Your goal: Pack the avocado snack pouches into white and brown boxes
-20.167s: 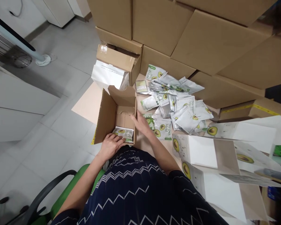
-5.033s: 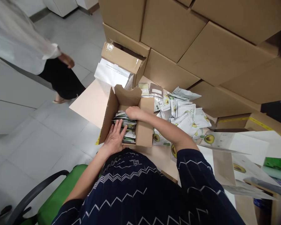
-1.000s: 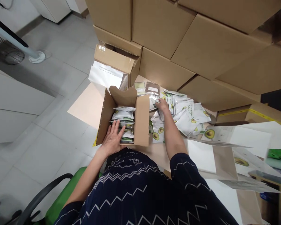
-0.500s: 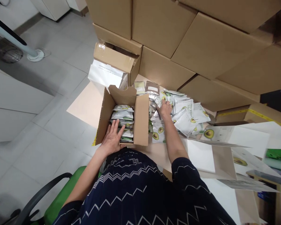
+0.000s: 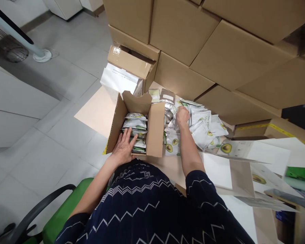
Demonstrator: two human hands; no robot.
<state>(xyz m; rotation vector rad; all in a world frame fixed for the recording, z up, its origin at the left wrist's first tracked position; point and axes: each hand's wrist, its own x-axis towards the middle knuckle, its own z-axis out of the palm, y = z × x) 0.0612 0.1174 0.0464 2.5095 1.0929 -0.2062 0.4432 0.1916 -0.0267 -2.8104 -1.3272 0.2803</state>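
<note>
- Avocado-print sachets, carton side: we see a row of them (image 5: 136,123) packed in the open cardboard carton (image 5: 155,130) on the tabletop (image 5: 173,166); about five edges countable, the rest hidden.
- Left hand (image 5: 123,147): fingers spread, laid over the near sachets; we see nothing gripped.
- Right hand (image 5: 183,117): fingers curled in at the loose sachet pile (image 5: 202,127); we cannot tell whether it has one.
- Done, we judge: carton partly or largely filled, flaps up, not closed.
- Left, we judge: loose sachets outside; spare room at the carton's far end is unclear.
- Pile count: well over ten, overlapping; no exact number from us.
- Behind the carton: one pale green pouch (image 5: 154,94) and one brown pouch (image 5: 167,96), lying side by side; more silvery packets below, uncounted.
- Right side: at least two white avocado-print boxes (image 5: 217,169), open.
- Back: one open brown box (image 5: 132,62), white printed packaging (image 5: 119,79) just in front; large stacked cartons (image 5: 185,30), at least five showing.
- Floor side: one green chair (image 5: 68,203).
</note>
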